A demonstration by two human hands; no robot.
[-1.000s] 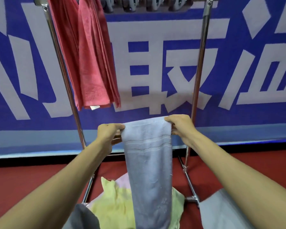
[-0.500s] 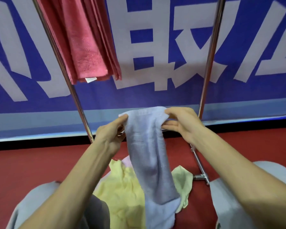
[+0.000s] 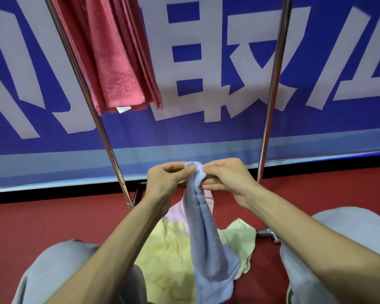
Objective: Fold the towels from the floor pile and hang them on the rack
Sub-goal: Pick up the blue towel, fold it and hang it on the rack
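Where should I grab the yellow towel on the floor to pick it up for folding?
Take the yellow towel by its free right-hand corner, coming from the right. That flap lies bare on the red floor, while the middle sits under the hanging blue towel.

this looked like an event or exhibition hall, not a home: a blue banner (image 3: 206, 132) printed with huge white characters filled the wall, a red carpeted floor (image 3: 31, 227) ran beneath it, and a chrome rack (image 3: 272, 95) stood freely before the banner
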